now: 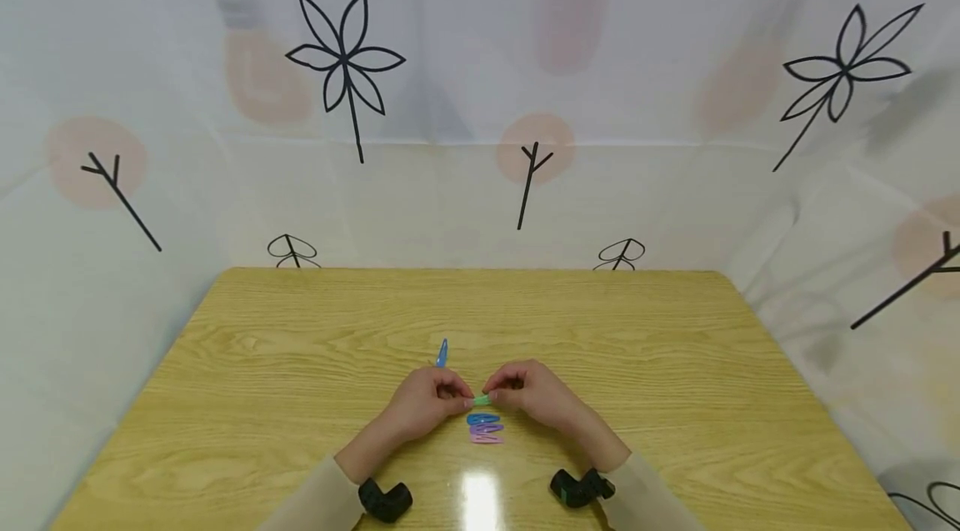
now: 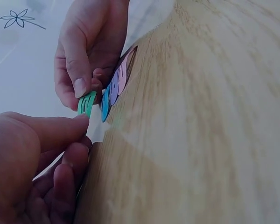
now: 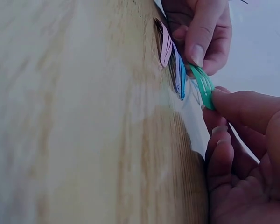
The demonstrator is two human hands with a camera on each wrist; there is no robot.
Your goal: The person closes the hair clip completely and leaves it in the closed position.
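Note:
A green snap hair clip is held between both hands just above the table. My left hand pinches one end of it with thumb and fingertips. The other end is pinched by my right hand. Right below the green clip in the head view, a blue hair clip, a purple hair clip and a pink hair clip lie in a close row. Another blue hair clip lies beyond my left hand, its near end partly hidden. Both wrist views show the green clip spanning the fingertips.
The wooden table extends around the hands. A pale cloth with line-drawn flowers hangs behind it and at its sides. Black wrist devices sit on both sleeves. A bright reflection shows on the near tabletop.

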